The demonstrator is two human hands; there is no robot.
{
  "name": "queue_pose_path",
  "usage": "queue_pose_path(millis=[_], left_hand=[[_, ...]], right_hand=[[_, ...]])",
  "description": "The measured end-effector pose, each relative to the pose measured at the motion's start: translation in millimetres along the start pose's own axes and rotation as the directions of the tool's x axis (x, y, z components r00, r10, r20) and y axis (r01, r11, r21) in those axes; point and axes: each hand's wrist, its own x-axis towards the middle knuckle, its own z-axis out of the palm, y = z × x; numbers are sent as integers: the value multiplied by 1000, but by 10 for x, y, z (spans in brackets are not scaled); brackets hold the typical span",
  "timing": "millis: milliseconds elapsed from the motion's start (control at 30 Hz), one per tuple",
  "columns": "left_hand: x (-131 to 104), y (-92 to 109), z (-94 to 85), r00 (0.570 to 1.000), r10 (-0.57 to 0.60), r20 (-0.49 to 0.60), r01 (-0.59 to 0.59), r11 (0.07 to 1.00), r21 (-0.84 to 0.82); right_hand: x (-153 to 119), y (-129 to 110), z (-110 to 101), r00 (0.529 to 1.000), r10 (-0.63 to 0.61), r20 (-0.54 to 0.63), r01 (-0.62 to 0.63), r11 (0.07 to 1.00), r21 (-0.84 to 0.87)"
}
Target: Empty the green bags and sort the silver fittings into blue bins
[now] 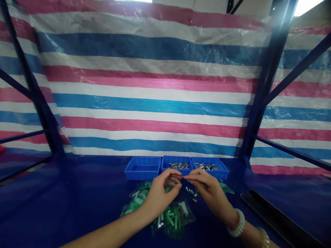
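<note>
My left hand [160,193] is over the middle of the blue table, its fingers curled round toward the thumb. Beside it, my right hand [210,189] has its fingers pinched together, and the fingertips of both hands almost meet. Whatever small thing they hold is too small to make out. Several small metal screws or bolts [191,193] lie loose on the table between the hands. Under and around my left hand are clear bags [139,199] with green and white pieces inside. Another such bag [173,217] lies nearer to me.
Behind the hands stand three blue bins in a row: an empty left bin [142,176], a middle bin [176,157] and a right bin [223,171], both with metal parts. A long dark flat object [274,213] lies right. Blue posts [261,113] and striped sheeting [155,106] enclose the table.
</note>
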Motion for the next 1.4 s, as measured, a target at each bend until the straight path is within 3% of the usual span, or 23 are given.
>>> queue_pose_path(millis=[67,200,433,600,767,867,1000,1100,1167,1267,1400], left_hand=[[-54,42,68,997,-79,24,82,986,-148],[-109,94,140,992,-126,6,124,964,-236],[-143,121,231,973,-233,-2,217,910,-354],[-147,150,259,969,-243,-53,207,906,-368],[-172,172,282,976,-196,-90,167,950,-263],[-73,150,233,987,-115,-111,99,985,-143],[344,22,67,969,149,-199,-109,974,200],[672,-144,-40,966,186,-179,-128,947,294],[766,-243,-78,970,183,-158,-121,934,337],[685,-296,-102,972,182,-149,-111,914,390],[383,-195,-102,975,184,-124,-116,899,423]], right_hand=[[-22,-59,6,999,-26,-32,25,1000,-7],[-48,-121,33,998,-11,-65,10,1000,-18],[-51,-147,126,976,203,-80,-194,976,102],[-56,-125,210,961,269,-61,-259,957,128],[-75,-78,283,962,271,-45,-266,959,99],[-50,-59,227,965,257,-44,-253,964,81],[24,12,35,978,198,-61,-200,979,-35],[36,100,-50,990,140,22,-129,953,-273],[14,149,-37,986,121,117,-62,907,-417],[-24,197,55,970,163,179,-28,811,-585],[-29,273,180,967,210,145,-51,714,-698]])
